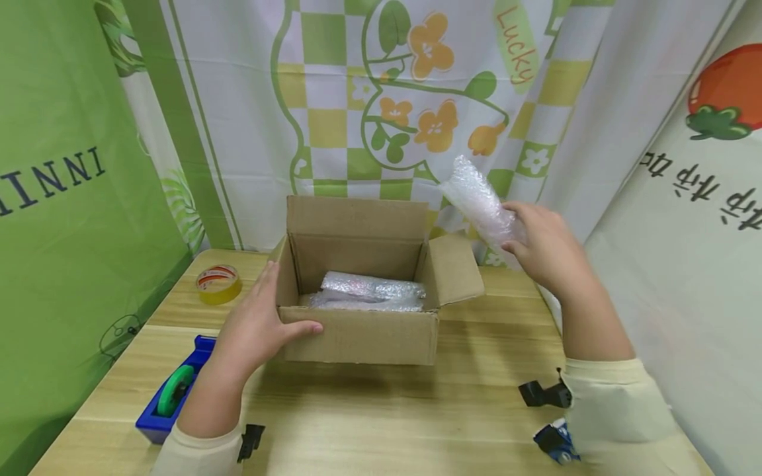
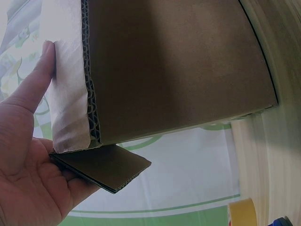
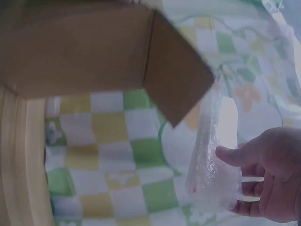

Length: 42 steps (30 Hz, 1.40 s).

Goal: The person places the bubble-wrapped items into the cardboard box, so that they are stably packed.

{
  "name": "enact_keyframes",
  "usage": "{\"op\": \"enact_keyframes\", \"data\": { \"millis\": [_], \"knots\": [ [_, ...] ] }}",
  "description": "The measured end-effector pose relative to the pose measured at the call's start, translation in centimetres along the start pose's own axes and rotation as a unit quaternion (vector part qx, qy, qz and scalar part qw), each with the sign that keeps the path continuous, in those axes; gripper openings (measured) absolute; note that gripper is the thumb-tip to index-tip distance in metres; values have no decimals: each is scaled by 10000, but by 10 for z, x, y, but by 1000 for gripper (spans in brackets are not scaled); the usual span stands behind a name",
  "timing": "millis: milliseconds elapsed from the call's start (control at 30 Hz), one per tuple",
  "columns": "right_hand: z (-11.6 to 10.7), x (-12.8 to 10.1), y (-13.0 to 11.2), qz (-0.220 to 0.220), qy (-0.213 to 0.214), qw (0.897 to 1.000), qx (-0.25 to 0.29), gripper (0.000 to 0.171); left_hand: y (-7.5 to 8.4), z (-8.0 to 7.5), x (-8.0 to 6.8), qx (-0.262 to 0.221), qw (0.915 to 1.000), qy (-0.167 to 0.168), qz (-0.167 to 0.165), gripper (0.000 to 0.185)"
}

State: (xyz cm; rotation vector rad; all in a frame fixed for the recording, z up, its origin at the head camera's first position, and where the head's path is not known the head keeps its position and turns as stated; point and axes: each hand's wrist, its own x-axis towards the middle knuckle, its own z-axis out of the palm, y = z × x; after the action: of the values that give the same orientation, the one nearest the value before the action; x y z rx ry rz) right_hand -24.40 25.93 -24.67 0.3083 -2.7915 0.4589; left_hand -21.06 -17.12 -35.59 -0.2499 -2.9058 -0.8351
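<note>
An open cardboard box (image 1: 363,330) stands on the wooden table (image 1: 417,416), with bubble-wrapped bundles (image 1: 369,292) lying inside. My left hand (image 1: 258,324) grips the box's front left corner, thumb on the front wall and fingers along the left side; the left wrist view shows the box (image 2: 178,66) against my palm (image 2: 28,155). My right hand (image 1: 544,248) holds a bubble-wrapped roll (image 1: 481,201) in the air, to the right of and above the box. In the right wrist view the roll (image 3: 209,155) sits between thumb and fingers (image 3: 270,174).
A roll of yellowish tape (image 1: 218,283) lies at the table's back left. A blue tape dispenser (image 1: 172,390) sits at the front left edge. Printed curtains hang behind the table and a green cloth hangs at left. The box's right flap (image 1: 455,268) sticks out.
</note>
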Motion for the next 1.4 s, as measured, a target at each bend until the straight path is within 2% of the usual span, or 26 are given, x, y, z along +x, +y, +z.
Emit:
{"op": "enact_keyframes", "data": {
  "millis": [167, 333, 533, 833, 967, 1200, 1400],
  "knots": [
    [12, 4, -25, -665, 439, 9968, 54, 59, 0, 0, -1, -2, 10000, 6, 0, 137],
    [25, 10, -47, -1510, 954, 9839, -22, 59, 0, 0, -1, 19, 10000, 23, 5, 137],
    [32, 17, -68, -1983, 1070, 9743, 65, 61, 0, 0, 0, 30, 10000, 52, 44, 137],
    [58, 28, -87, -2446, 847, 9659, 48, 57, 0, 0, 0, 44, 10000, 35, 63, 136],
    [72, 32, -90, -2503, 522, 9666, -168, 55, 0, 0, 0, 51, 10000, 39, 73, 136],
    [101, 38, -87, -2747, -46, 9609, -336, 50, 0, 1, 0, 51, 10000, 34, 72, 136],
    [119, 37, -83, -2611, -620, 9620, -498, 50, 0, 0, 0, 69, 9999, 44, 95, 136]
  ]
}}
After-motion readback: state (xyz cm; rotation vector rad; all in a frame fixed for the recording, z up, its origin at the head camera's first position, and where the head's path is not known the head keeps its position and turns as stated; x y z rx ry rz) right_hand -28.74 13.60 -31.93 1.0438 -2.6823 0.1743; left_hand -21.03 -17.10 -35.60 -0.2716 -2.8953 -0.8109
